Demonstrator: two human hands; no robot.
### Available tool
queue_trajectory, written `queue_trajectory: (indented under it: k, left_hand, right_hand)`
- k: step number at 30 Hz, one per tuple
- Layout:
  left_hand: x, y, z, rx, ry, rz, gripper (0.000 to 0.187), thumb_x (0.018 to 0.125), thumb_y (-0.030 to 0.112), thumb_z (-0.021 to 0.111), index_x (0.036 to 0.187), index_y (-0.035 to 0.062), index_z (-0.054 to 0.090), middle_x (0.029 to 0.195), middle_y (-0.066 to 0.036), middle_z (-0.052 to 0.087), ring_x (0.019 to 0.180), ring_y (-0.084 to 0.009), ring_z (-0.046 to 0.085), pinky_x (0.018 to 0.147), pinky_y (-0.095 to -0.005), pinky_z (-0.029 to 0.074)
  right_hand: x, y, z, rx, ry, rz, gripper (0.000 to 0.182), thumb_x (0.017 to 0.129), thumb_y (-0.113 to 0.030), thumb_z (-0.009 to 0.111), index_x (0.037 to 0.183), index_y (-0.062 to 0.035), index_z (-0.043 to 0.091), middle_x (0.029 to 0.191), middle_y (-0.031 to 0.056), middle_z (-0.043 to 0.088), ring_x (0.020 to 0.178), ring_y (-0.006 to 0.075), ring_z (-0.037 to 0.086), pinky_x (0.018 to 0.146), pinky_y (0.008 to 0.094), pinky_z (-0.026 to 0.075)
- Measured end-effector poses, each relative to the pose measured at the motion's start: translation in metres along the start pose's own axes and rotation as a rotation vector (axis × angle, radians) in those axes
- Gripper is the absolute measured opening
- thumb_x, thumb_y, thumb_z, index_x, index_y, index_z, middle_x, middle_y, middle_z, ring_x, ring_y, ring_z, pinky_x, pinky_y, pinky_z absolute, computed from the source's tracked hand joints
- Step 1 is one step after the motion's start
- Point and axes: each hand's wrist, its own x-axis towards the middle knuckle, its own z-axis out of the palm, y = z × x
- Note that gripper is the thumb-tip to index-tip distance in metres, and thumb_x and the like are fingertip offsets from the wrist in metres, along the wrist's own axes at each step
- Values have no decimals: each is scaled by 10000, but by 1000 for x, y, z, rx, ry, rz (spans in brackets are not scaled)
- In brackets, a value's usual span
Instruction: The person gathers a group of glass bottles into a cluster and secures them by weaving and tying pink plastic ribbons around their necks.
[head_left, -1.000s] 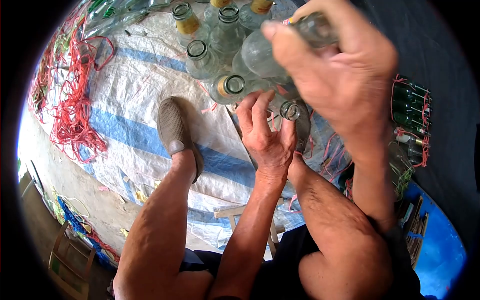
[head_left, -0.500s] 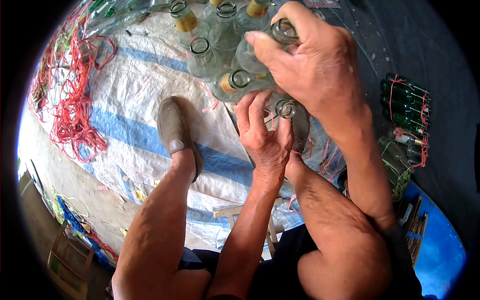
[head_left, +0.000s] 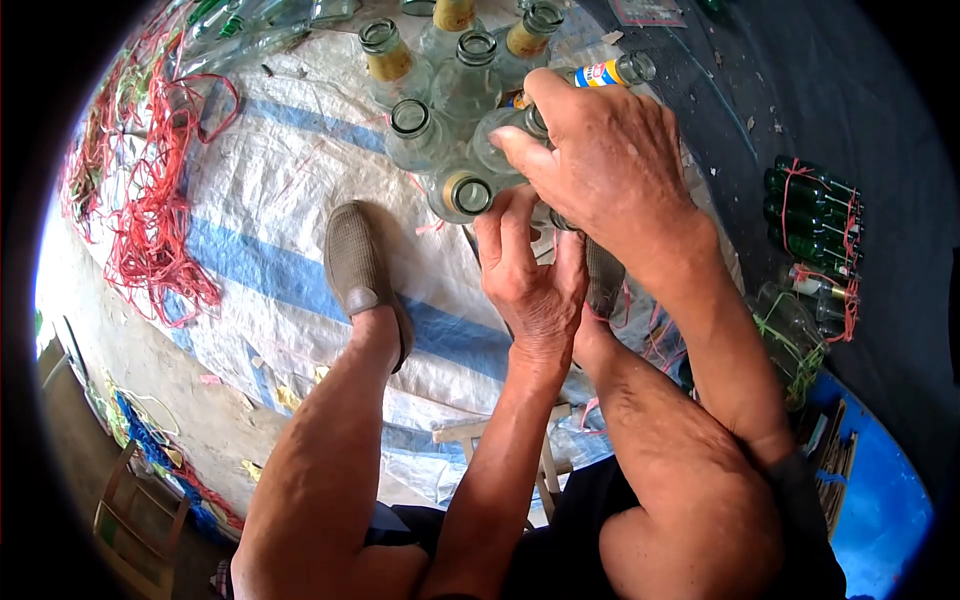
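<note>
A cluster of clear glass bottles, mouths up, stands in front of me; one nearby is a bare-necked bottle [head_left: 410,120]. My right hand [head_left: 625,165] reaches over the cluster's right side, thumb and forefinger around the neck of a glass bottle [head_left: 536,122]. Low at the near edge, my left hand [head_left: 528,265] curls its fingers and thumb about another glass bottle [head_left: 563,219], mostly hidden by both hands. Just beyond its fingertips is a bottle with a yellow neck label [head_left: 466,193]. Behind my right hand, a bottle with a blue, yellow and white label [head_left: 600,73] leans to the right.
A white and blue woven sheet [head_left: 280,180] covers the floor under my shoes. Tangled red plastic string [head_left: 155,240] lies at left. Tied green bottles [head_left: 812,215] rest at right on dark cloth, above a blue container [head_left: 880,480]. A wooden stool [head_left: 545,470] shows between my legs.
My right hand has lowered and shifted slightly left, with the bottle neck now further under it. The bottle with the blue and yellow label has come into sight behind it. My left hand stays put.
</note>
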Motion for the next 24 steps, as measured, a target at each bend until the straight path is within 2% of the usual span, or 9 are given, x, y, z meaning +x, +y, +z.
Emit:
queue_trajectory:
  k: [2, 8, 17, 24]
  left_hand:
    - [-1, 0, 0, -2, 5, -9, 400, 784, -16, 735, 1175, 8, 651, 1148, -154, 637, 960, -302, 638, 780, -372, 549]
    - [0, 1, 0, -28, 0, -25, 390, 797, -7, 739, 1177, 10, 651, 1152, -151, 638, 989, -304, 639, 790, -378, 549]
    - [0, 1, 1, -31, 9, -20, 385, 803, 1, 744, 1178, 9, 654, 1152, -152, 640, 998, -303, 639, 793, -375, 548]
    - [-2, 1, 0, -22, 11, -35, 399, 794, -4, 741, 1183, 8, 654, 1152, -157, 641, 1014, -314, 643, 837, -382, 539]
  right_hand:
    - [1, 4, 3, -6, 35, -43, 350, 865, -346, 778, 842, -48, 596, 688, 184, 667, 683, 427, 675, 622, 518, 533]
    - [5, 5, -1, -46, 0, -93, 347, 875, -353, 750, 856, -38, 607, 713, 195, 675, 746, 427, 691, 666, 524, 548]
    - [8, 7, -2, -83, -32, -152, 299, 868, -311, 724, 850, -23, 644, 767, 225, 704, 795, 435, 709, 713, 538, 559]
    - [10, 4, -2, -145, -97, -170, 280, 861, -298, 732, 862, -27, 657, 798, 215, 714, 820, 410, 723, 710, 520, 565]
